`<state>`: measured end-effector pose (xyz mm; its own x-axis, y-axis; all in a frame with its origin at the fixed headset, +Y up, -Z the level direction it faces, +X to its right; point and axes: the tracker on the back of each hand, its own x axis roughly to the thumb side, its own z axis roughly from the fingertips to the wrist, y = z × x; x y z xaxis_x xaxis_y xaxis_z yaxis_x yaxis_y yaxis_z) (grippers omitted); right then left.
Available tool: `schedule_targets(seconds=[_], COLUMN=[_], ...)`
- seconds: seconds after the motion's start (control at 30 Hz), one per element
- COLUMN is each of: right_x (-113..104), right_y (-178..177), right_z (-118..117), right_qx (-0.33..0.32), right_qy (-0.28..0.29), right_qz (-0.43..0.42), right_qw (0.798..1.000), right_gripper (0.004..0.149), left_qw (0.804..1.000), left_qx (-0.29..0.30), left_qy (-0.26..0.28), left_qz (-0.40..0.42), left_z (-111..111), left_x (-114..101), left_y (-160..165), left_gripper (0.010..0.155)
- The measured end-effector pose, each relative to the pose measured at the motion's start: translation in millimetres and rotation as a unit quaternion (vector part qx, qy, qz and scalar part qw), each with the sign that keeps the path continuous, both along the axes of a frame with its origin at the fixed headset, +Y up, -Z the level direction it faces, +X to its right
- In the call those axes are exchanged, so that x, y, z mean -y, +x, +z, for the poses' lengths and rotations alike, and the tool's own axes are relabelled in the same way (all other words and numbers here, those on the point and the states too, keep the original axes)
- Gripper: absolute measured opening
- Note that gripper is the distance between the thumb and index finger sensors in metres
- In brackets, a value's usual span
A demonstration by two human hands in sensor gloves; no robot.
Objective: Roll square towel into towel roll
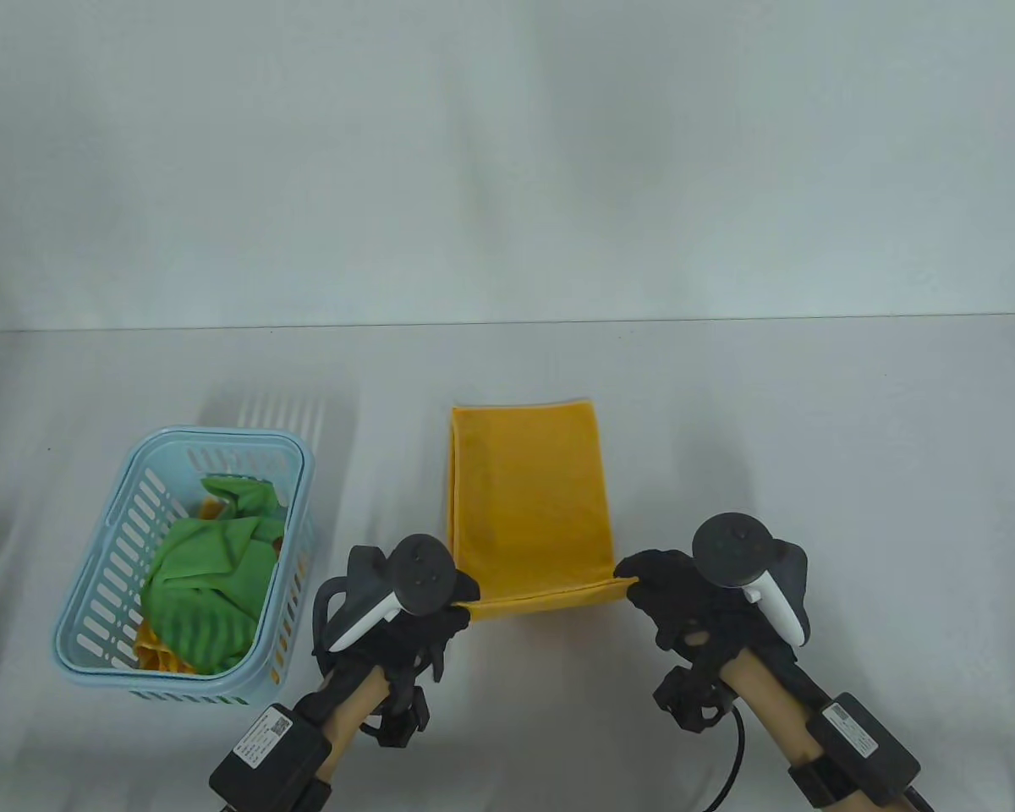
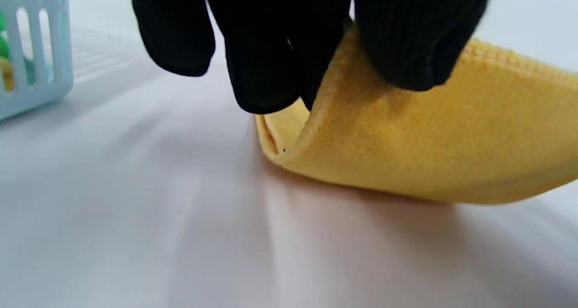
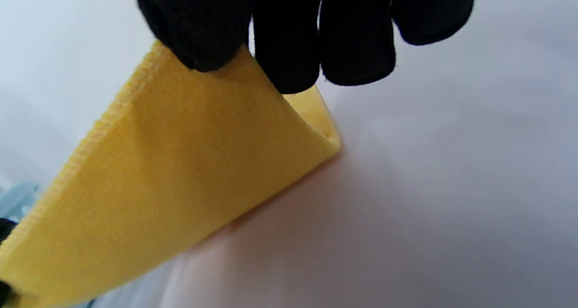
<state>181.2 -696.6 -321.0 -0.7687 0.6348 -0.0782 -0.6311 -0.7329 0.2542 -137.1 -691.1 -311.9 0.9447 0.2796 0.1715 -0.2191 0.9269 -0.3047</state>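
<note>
A yellow towel [image 1: 526, 499] is laid folded on the white table [image 1: 812, 474], just right of a pale blue slatted basket [image 1: 101, 584] in which green cloths [image 1: 207, 584] and a glimpse of orange cloth are heaped. The towel's near edge is lifted off the table and curled back over itself, and it is held at both ends. Its near left corner is pinched by the left hand [image 1: 419, 613], the gloved fingers [image 2: 271, 59] being curled over the stitched hem (seen plainly in the left wrist view, where the fold opens like a small tube beneath them). The near right corner is gripped by the right hand [image 1: 685, 592], its fingers [image 3: 289, 50] bent down over the raised hem while the cloth slopes away beneath them to the table. The far edge of the towel is left lying flat.
</note>
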Motion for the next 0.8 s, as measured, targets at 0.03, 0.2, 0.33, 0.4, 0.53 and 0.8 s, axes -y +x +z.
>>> schedule_targets(seconds=[0.03,0.2,0.33,0.4,0.53,0.8], right_x=[3.7,14.5,22.8,27.4,37.7,48.9], right_y=[-0.8,-5.2,-10.2,-13.0,-17.8,-23.4], right_z=[1.3,5.8,8.0,7.9,7.7,11.2], right_qx=[-0.007,-0.038,-0.056,-0.063,-0.073,-0.097], right_qy=[-0.005,-0.025,-0.041,-0.050,-0.067,-0.107], right_qz=[0.007,0.038,0.070,0.085,0.112,0.148], right_qw=[1.000,0.998,0.995,0.993,0.989,0.978], right_gripper=[0.039,0.039,0.040,0.040,0.040,0.040], left_qw=[1.000,1.000,0.998,0.997,0.994,0.987], left_qx=[0.000,0.009,0.019,0.027,0.036,0.065], left_qy=[-0.005,-0.023,-0.033,-0.038,-0.046,-0.082], left_qz=[-0.002,-0.013,-0.044,-0.063,-0.089,-0.118], left_z=[1.5,5.2,5.6,5.2,6.1,10.3], left_x=[4.5,15.7,25.9,30.3,38.0,47.8], left_y=[-0.3,-1.2,1.6,3.5,7.4,13.5], left_gripper=[0.044,0.045,0.046,0.046,0.046,0.046])
